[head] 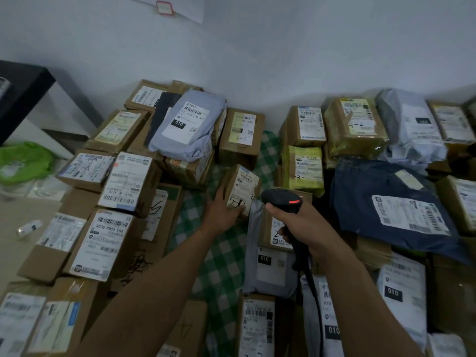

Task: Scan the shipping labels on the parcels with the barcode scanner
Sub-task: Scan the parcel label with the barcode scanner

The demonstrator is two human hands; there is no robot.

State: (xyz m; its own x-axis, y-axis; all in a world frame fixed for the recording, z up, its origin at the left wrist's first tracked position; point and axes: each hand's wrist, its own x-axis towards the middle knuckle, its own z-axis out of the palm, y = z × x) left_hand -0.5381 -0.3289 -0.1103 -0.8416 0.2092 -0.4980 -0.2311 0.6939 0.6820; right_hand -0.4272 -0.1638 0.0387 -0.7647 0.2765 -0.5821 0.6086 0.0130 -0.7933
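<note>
Two bare forearms reach in from the near edge over a green checked cloth (221, 261) crowded with parcels. The right hand (306, 229) holds the scanner (282, 199) by its handle, fingers (277, 211) wrapped tight around it, and the black cable (313, 282) hangs down from the handle's base along the forearm. The scanner's head sticks out above the fist, pointing away from the person, with a red light glowing on its upper side. Beneath it lies a grey bag (268, 269) with a white label marked 010.

The left hand (221, 213) is a little farther out and to the left, gripping a small box (230, 181) that stands tilted on the cloth. Its fingers (219, 195) lie up the box's left side, and the thumb is tucked under the near lower edge. The box's label (246, 186) faces up and towards the person, with a handwritten mark at its near end, right by the thumb. The scanner's head sits just right of this box; whether they touch cannot be told.

Well to the right lies a navy bag (381, 202) with its label up. Beyond the small box is a yellow box (305, 168), then rows of brown cartons. A pale bag (188, 122) tops the far left pile, against the white wall (257, 47)
</note>
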